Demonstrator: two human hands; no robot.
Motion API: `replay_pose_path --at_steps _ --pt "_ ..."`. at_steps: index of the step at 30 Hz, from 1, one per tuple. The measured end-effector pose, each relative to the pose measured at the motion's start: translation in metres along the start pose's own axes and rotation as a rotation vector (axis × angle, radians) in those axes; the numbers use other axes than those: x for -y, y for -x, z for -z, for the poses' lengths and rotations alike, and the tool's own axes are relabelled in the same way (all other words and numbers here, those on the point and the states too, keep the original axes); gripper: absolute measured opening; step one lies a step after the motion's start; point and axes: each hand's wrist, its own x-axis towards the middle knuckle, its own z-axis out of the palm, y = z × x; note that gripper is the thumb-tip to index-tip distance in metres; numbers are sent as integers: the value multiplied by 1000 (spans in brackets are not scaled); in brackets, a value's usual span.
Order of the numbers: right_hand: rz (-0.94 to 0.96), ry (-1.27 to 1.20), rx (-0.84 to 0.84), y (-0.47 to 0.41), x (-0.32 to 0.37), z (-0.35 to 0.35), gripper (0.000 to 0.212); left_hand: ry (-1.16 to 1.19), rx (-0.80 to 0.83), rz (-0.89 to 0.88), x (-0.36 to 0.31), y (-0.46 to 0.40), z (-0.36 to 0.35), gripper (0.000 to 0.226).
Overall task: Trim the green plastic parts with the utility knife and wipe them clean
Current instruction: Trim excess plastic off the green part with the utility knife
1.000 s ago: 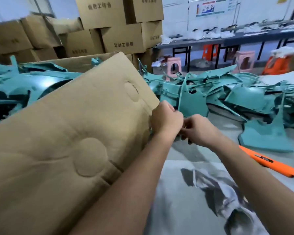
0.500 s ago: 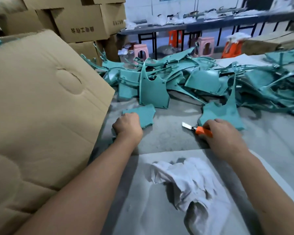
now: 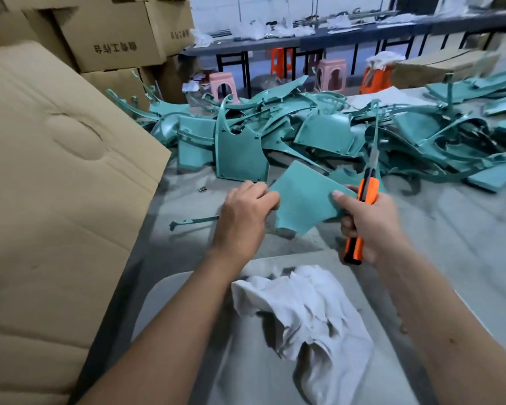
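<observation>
The left hand (image 3: 243, 211) pinches one edge of a flat green part (image 3: 303, 200), held just above the table (image 3: 465, 244); the right hand (image 3: 371, 220) is closed round the orange utility knife (image 3: 362, 206), its thumb on the part's other edge, blade up. The likely risk is a slip — a thin, unsupported panel could flex and send the blade toward the left fingers; the rag (image 3: 304, 311) lies unused below.

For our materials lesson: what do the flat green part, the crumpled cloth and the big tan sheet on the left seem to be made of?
Flat green part: looks like rigid moulded plastic, matte teal, thin with clean edges.
Cloth: soft white fabric, probably cotton rag; it lies in limp folds.
Tan sheet: cardboard, dull brown, dented and creased.
</observation>
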Motion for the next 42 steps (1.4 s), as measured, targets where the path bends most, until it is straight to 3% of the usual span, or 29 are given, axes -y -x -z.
replay_pose_path --at_steps 2,5,7,8,10,12,15,18,21,25,27,29,31,33,35,38,42 --pt "-52 -6 20 2 -1 -2 19 -41 -167 62 2 4 -1 20" --pt "-162 -190 -85 8 -2 -14 20 -104 -405 209 1 12 -2 33" --pt "-226 -367 -80 12 -3 -24 14 -7 -440 245 3 18 -8 39" --pt "-256 -433 -49 15 -3 -29 13 183 -394 303 4 21 -14 37" --pt "-326 -514 16 20 -4 -38 13 828 -204 573 1 24 -18 27" --pt "-373 -491 88 24 -7 -45 12 1382 -87 790 -2 26 -21 33" --pt "-336 -300 236 30 -14 -51 18 1581 -76 866 -3 22 -21 35" --pt "-85 -58 172 33 -18 -54 10 1485 -115 974 -4 18 -19 14" --pt "379 337 -26 30 -21 -50 19 1389 -18 1043 -7 17 -12 24" --pt "1002 863 -169 22 -22 -37 16 1912 99 952 8 15 4 79" --pt "1101 936 -147 19 -18 -35 12 2111 111 828 18 16 10 89" --pt "1111 977 -40 14 -16 -30 15 2022 90 834 21 19 7 72" --pt "1029 1006 207 11 -14 -23 14 1679 0 938 23 20 2 39" --pt "865 954 389 11 -13 -18 35 1345 -52 982 31 23 -2 37" --pt "767 879 375 11 -13 -16 50 1263 -26 958 40 26 -1 37" --pt "681 765 277 10 -11 -14 44 1302 -115 1023 46 25 5 30" --pt "738 719 241 12 -11 -16 37 1061 -273 1001 46 24 5 54"
